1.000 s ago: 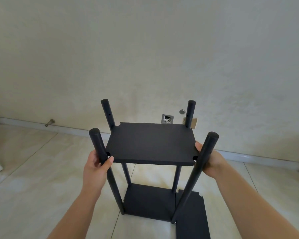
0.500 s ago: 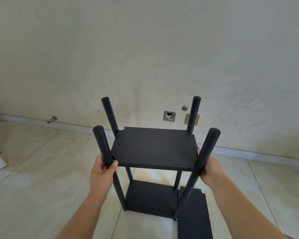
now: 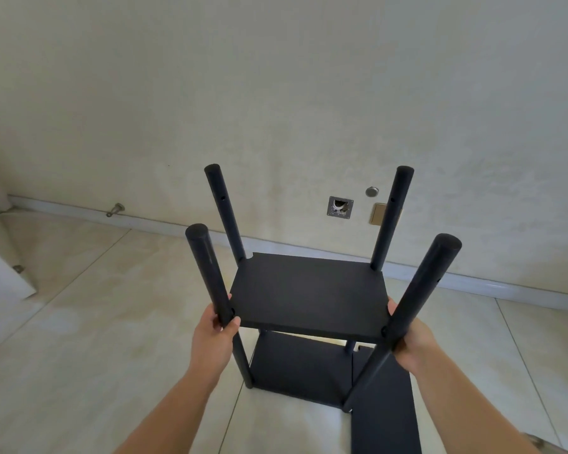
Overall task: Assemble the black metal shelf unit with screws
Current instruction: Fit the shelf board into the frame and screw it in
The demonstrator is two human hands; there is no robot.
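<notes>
The loose flat black metal panel [image 3: 386, 417] on the floor runs past the bottom edge; the right hand's fingers [image 3: 391, 308] hide behind the black round post [image 3: 413, 309].

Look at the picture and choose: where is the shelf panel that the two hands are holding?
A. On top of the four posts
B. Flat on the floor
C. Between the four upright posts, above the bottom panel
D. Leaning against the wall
C: the left hand and right hand hold the shelf panel partway up the four posts, above the bottom panel.
</notes>
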